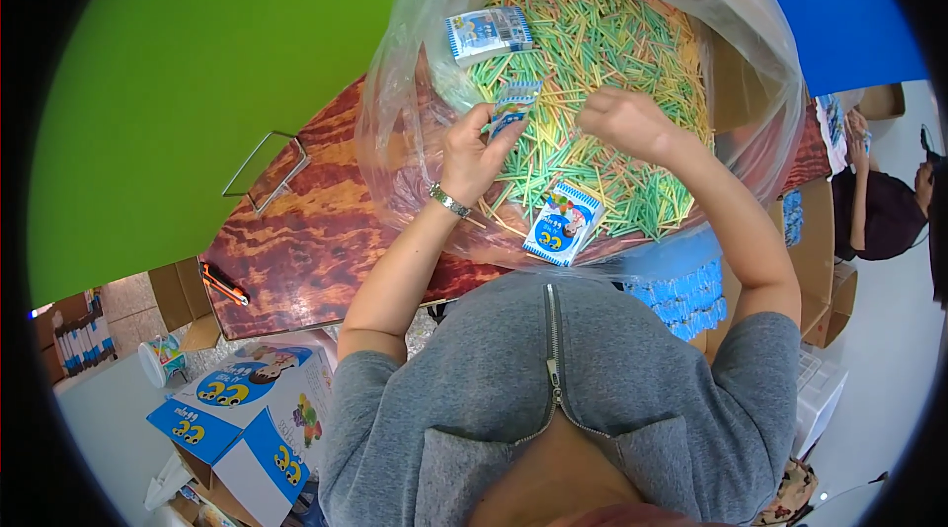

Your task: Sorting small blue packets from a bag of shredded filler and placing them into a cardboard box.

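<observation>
A big clear plastic bag [393,63] lies open in front of me, full of thin green, yellow and pink sticks [612,33]. My left hand [472,154], with a metal watch on the wrist, pinches a small blue and white packet [514,104] above the sticks. To its right, my right hand [629,125] hovers over the pile with its fingers curled together; whatever they hold is hidden. One blue and white packet [564,226] rests at the near side of the pile. Another stack of packets [490,34] sits at the pile's far left.
The bag stands on a red-brown patterned table [296,255], which bears a bent wire stand [269,171] and an orange-black cutter knife [225,284]. At lower left are printed cartons [247,384]. Many blue packets [681,295] lie below the near edge. Another person [879,216] is at far right.
</observation>
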